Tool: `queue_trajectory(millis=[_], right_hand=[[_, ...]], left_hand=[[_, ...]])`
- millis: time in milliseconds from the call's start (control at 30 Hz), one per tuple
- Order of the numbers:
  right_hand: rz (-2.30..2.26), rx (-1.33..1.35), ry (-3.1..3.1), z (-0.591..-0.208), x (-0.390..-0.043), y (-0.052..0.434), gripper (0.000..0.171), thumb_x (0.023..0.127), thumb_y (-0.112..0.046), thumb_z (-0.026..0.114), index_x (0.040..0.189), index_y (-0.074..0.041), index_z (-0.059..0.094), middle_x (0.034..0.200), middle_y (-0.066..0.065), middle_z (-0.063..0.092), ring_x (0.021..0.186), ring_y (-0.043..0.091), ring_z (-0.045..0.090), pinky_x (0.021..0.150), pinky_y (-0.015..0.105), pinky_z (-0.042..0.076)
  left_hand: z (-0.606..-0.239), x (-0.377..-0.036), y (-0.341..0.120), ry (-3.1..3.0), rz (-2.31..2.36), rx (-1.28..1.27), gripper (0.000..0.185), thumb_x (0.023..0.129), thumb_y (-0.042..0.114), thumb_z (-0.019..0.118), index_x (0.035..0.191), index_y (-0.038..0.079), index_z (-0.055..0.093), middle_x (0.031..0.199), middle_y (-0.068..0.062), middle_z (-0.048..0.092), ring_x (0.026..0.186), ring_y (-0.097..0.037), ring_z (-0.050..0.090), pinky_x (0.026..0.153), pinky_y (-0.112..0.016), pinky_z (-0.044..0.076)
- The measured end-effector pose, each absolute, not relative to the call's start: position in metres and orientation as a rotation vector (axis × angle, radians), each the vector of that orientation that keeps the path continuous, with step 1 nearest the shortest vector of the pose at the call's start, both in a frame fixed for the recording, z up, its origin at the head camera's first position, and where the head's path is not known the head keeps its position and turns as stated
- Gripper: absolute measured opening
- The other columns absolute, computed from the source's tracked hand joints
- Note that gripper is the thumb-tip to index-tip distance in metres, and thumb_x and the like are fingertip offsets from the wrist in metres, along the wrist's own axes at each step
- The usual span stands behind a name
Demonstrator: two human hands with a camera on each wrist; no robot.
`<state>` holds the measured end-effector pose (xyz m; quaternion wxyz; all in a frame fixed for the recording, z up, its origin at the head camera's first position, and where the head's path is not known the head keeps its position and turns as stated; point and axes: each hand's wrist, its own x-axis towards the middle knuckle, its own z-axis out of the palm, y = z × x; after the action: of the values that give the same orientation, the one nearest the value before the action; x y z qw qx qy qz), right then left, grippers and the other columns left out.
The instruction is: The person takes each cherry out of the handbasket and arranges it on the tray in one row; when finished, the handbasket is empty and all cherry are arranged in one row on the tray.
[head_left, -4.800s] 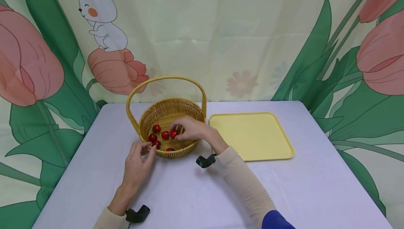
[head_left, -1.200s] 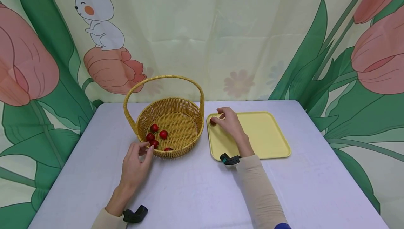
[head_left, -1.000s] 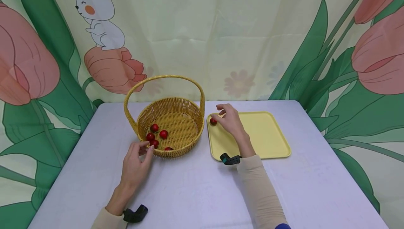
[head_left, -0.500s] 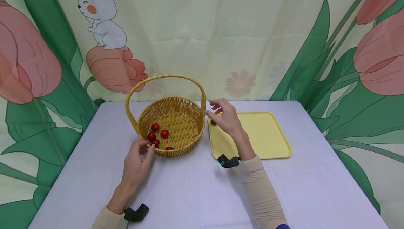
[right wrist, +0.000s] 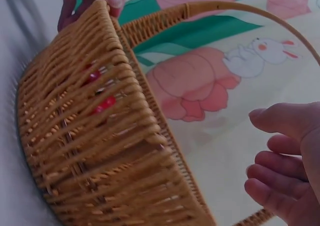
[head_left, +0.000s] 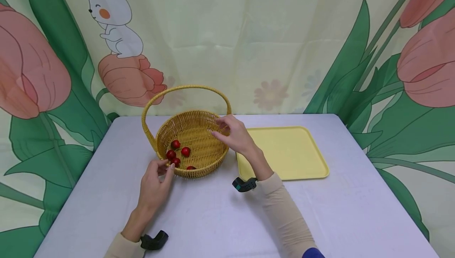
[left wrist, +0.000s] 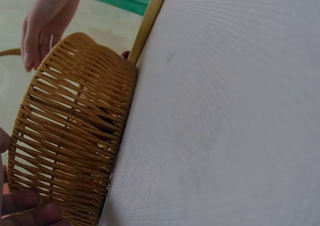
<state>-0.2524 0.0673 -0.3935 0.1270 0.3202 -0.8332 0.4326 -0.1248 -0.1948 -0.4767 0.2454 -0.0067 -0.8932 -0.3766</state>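
I'm hovering my relaxed right hand [head_left: 236, 135] over the woven yellow wicker basket [head_left: 209, 161] near the surface's far edge; my left hand's fingers [head_left: 167, 168] are pinching its near rim. The small glossy red round fruits [head_left: 185, 151] are probably light and slippery, so I'm favouring a gentle fingertip pinch across each one.

A staged tabletop set: a grey table [head_left: 220, 218] stands before a printed rabbit-and-tulip backdrop cloth [head_left: 227, 40].

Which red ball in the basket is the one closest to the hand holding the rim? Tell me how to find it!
Start at the round wicker basket with the tall handle, left of the yellow tray. Look along its near rim, where the left hand pinches the weave. The red ball just past those fingertips is the one: it sits lower and nearer the rim than the three balls clustered above it, and left of the half-hidden one.
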Motion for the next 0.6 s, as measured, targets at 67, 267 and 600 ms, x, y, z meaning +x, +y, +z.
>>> queue_trajectory(millis=[67, 267, 600], right_hand=[[1.255, 0.945, -2.463, -0.395, -0.255, 0.06, 0.038, 0.09, -0.019, 0.075, 0.12, 0.0, 0.065, 0.111, 0.013, 0.067, 0.099, 0.031, 0.065, 0.082, 0.041, 0.059], [1.26, 0.996, -2.545, -0.402, -0.264, 0.04, 0.039, 0.089, -0.019, 0.075, 0.122, 0.0, 0.065, 0.114, 0.015, 0.066, 0.102, 0.027, 0.066, 0.086, 0.039, 0.059], [1.142, 1.077, -2.66, -0.409, -0.271, 0.016, 0.044, 0.091, -0.024, 0.074, 0.127, 0.0, 0.062, 0.12, 0.016, 0.065, 0.105, 0.024, 0.064, 0.092, 0.034, 0.056]], left_hand=[[-0.477, -0.125, -0.195, -2.438, -1.028, -0.013, 0.031, 0.097, 0.025, 0.065, 0.117, 0.002, 0.059, 0.099, -0.007, 0.062, 0.086, -0.019, 0.062, 0.066, -0.034, 0.056], [-0.476, -0.125, -0.194, -2.443, -1.018, -0.012, 0.03, 0.096, 0.023, 0.067, 0.116, 0.003, 0.058, 0.099, -0.007, 0.062, 0.087, -0.02, 0.063, 0.066, -0.032, 0.055], [-0.476, -0.125, -0.195, -2.43, -1.014, -0.034, 0.031, 0.097, 0.026, 0.065, 0.117, 0.002, 0.059, 0.101, -0.008, 0.063, 0.089, -0.022, 0.065, 0.068, -0.038, 0.057]])
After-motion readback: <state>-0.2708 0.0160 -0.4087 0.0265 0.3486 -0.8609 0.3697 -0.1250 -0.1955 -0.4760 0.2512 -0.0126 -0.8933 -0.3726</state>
